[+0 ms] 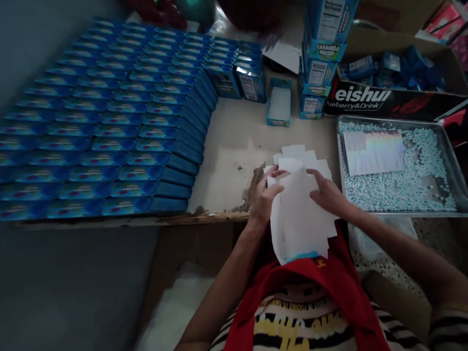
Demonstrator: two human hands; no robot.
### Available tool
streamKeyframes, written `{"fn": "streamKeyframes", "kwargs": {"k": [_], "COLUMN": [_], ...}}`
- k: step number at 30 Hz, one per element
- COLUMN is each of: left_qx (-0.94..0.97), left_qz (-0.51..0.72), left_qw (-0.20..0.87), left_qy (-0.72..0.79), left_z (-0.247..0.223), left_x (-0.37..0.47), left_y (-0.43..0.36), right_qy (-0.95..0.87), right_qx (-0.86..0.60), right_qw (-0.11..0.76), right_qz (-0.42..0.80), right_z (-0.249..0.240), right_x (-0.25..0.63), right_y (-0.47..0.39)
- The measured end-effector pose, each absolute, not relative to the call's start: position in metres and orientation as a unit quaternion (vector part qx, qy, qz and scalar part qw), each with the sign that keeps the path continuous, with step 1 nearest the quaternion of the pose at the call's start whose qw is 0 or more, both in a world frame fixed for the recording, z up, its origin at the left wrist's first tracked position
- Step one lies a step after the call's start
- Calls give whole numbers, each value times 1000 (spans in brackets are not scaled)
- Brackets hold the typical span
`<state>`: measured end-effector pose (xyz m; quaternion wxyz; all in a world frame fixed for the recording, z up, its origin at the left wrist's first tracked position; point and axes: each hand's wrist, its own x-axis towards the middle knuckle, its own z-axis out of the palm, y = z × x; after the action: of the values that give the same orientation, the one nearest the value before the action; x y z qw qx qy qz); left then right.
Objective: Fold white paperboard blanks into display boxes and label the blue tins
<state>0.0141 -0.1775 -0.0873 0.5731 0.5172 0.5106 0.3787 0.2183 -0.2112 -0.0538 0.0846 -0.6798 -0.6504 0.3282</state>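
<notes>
The left hand (263, 197) pinches the edge of flat white carton blanks (302, 209) at the table's (228, 141) front edge, the right hand (326, 193) touching their far side, its grip unclear, in what looks like separating; the next move seems to call for a steady left hold. From the hands, blue boxes (109, 117) crowd 10 o'clock, while a candy tray (387, 214) at 2 o'clock hems in the right arm.
</notes>
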Motion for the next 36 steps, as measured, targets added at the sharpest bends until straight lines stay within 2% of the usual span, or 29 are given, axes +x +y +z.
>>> {"fn": "streamKeyframes", "kwargs": {"k": [3,10,15,19,22,25,28,31,34,36], "left_qx": [525,657,655,595,599,629,627,654,712,740], "left_qz": [330,267,332,435,436,394,341,292,247,221], "left_qw": [622,524,539,517,482,445,469,476,416,376], "left_qy": [478,472,414,436,468,501,520,510,509,513], "left_z": [-91,-101,-97,-97,-93,-87,-82,-80,-79,-79], "left_x": [21,29,31,39,44,43,38,36,39,44], "left_y": [-188,-182,-191,-201,-200,-195,-190,-188,-185,-182], "right_qy": [-641,-641,-657,-629,-560,-593,-645,-671,-704,-739], "right_qx": [-709,-704,-683,-699,-750,-732,-689,-667,-650,-617], "right_qw": [111,102,212,253,266,206,124,10,-127,-188], "right_qz": [272,288,240,226,232,265,307,324,254,195], "right_z": [-56,-50,-68,-76,-69,-50,-30,-19,-17,-17], "right_x": [201,213,231,224,219,225,236,240,227,214], "right_y": [-260,-260,-250,-257,-263,-260,-241,-213,-186,-173]}}
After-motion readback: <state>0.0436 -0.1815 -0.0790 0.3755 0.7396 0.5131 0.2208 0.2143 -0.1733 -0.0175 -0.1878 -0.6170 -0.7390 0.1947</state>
